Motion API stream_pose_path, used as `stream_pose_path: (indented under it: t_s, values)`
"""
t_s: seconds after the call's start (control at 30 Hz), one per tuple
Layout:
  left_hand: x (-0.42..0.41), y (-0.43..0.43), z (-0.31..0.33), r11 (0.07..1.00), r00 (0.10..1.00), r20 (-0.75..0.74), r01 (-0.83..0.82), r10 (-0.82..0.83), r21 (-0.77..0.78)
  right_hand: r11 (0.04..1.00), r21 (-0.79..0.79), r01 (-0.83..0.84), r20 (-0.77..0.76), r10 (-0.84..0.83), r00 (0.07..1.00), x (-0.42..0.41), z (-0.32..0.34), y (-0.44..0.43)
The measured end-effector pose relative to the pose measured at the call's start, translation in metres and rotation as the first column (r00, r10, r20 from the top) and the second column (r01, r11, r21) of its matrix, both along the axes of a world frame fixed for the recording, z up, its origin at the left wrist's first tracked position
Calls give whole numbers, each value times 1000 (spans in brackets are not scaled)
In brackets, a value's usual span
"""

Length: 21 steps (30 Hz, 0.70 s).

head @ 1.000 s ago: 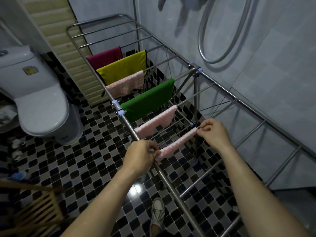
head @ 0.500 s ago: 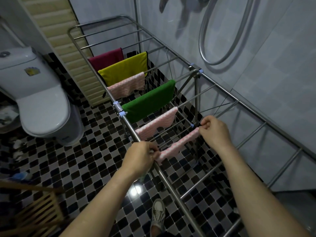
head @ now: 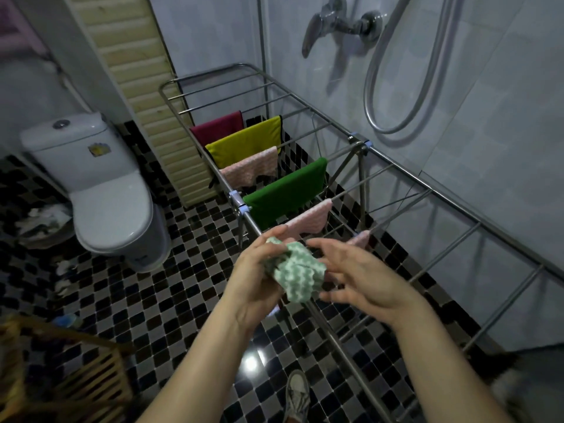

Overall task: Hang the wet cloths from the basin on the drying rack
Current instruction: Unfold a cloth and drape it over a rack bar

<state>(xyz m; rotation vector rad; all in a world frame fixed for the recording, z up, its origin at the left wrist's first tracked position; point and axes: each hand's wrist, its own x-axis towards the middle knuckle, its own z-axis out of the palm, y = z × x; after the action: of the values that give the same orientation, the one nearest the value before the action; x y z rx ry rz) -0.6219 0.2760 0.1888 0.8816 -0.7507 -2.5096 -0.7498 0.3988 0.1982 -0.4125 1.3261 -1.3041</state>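
Cloth (head: 297, 271) bunched at frame centre, over steel-tube rack (head: 427, 189).
Left hand (head: 256, 279) grips the green-white zigzag-textured cloth, fingers curled round the wad. Right hand (head: 363, 279) fingers are spread wide and loosely bent, beside the cloth's right edge. Smooth green towel (head: 287, 193) and nubbly pink towels (head: 250, 169) drape rungs above.

Shiny metal drying rack (head: 393, 161), nubby green-white cloth (head: 297, 274), glossy ceramic toilet (head: 110, 209), glossy mosaic floor tiles (head: 146, 300)
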Motion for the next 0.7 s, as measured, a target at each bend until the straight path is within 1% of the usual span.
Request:
stream_pose_path:
  t_s: [0.03,0.1,0.17,0.23,0.3,0.33,0.4,0.47,0.57,0.67,0.7]
  values:
    - [4,6,2,1000,999,-22,-25,26,12,1000,-28,-6,21,7,1000,12,0,1]
    - [14,19,5,998,998,-27,-61,61,-5,997,-60,47,-17,-48,999,32,1,4]
    - [20,26,4,993,997,35,-66,70,-98,987,-67,149,-57,-152,987,41,-2,7]
    - [35,35,7,978,994,93,-45,66,-204,966,-85,244,10,-244,970,53,3,16]
    - [48,39,6,969,993,107,-24,52,-246,944,-90,319,99,-310,946,58,8,24]
    - [56,42,6,968,994,105,3,24,-251,933,-93,346,127,-334,934,61,10,29]
    - [70,50,5,949,990,119,110,-77,-294,908,-100,407,175,-387,905,68,15,41]
    - [80,56,4,874,960,209,258,-185,-413,889,-100,447,199,-422,884,72,17,50]
    - [92,61,4,724,883,406,438,-236,-533,880,-112,461,197,-434,879,73,23,66]
    - [100,65,7,581,793,543,589,-278,-562,904,-169,392,144,-370,918,67,33,77]
    - [100,68,9,541,797,554,584,-241,-605,922,-185,341,98,-328,940,66,36,81]
